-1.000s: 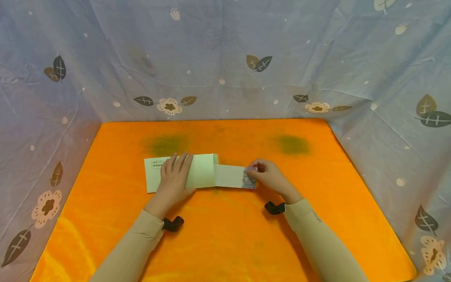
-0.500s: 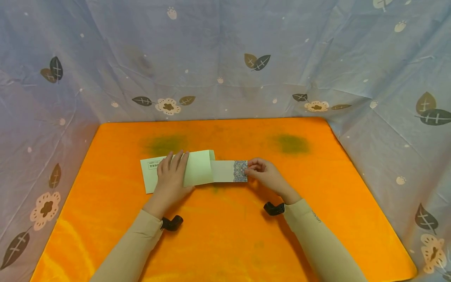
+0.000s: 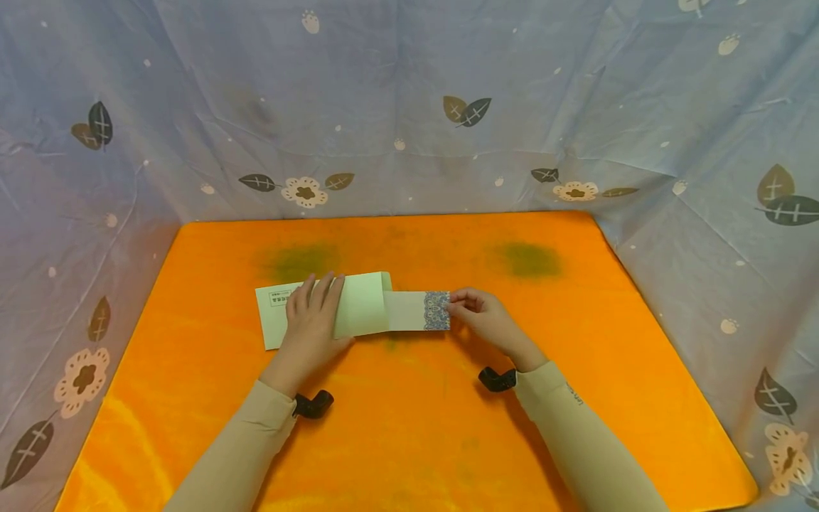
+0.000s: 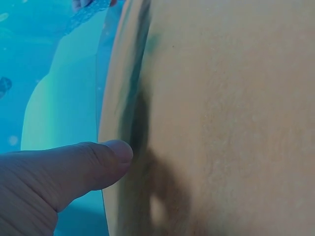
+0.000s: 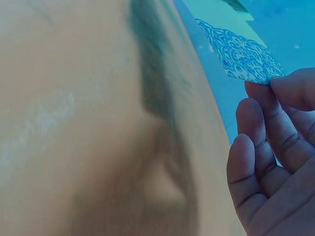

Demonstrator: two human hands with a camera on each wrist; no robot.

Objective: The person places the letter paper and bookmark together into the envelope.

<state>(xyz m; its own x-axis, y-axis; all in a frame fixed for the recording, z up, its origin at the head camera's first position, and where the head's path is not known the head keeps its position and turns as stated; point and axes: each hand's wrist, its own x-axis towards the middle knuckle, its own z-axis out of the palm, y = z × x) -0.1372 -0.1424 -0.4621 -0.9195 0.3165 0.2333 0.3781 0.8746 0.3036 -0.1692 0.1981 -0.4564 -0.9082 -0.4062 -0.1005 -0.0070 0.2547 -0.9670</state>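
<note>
A pale green envelope [image 3: 362, 306] lies lengthwise on the orange table, with its mouth on the right. My left hand [image 3: 311, 313] rests across its middle, fingers straight towards the far edge. In the left wrist view the thumb [image 4: 88, 164] lies over the near edge of the envelope [image 4: 74, 113]. A white card [image 3: 406, 311] with a blue lace-patterned end sticks out of the mouth; its inner part is hidden. My right hand [image 3: 489, 320] pinches the outer end of the card. The right wrist view shows thumb and forefinger at the corner of the patterned end [image 5: 243, 54].
Orange cloth [image 3: 409, 441] covers the table, with dark green smudges near the back. Grey-blue flowered curtains [image 3: 397, 107] stand behind and at both sides. Black wrist devices [image 3: 313, 405] sit at both cuffs.
The right hand has pushed the card leftwards, further into the envelope, and the card has levelled. Over the last half second, little differs. The left hand stays on the envelope.
</note>
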